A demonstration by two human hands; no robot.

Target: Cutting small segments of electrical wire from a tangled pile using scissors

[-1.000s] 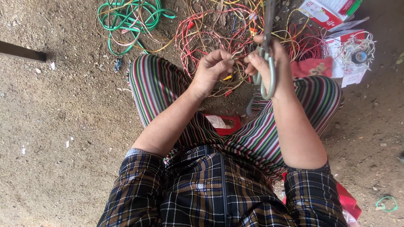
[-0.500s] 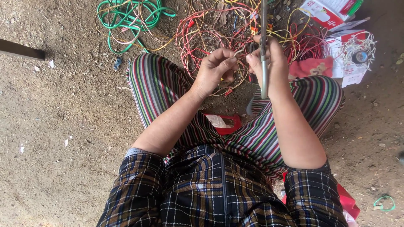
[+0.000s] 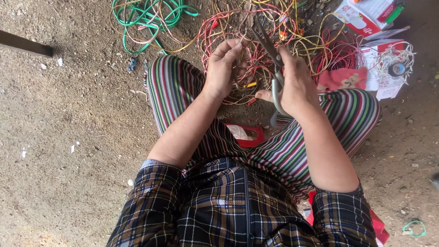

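The scissors have tilted from upright, gripped closed-fisted in the right hand, while the left hand beside it pinches a thin wire, seemingly stripping.

Scissors dull metal; wires probably glossy plastic; ground rough.

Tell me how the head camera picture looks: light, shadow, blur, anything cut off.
Head view: soft, even daylight, no glare, only faint shadows on the dirt ground. Left hand and right hand with the scissors are fairly sharp; the wire tangle is crisp enough to tell colours. Wide-angle view bends the edges; the plaid shirt is cut off at the bottom.
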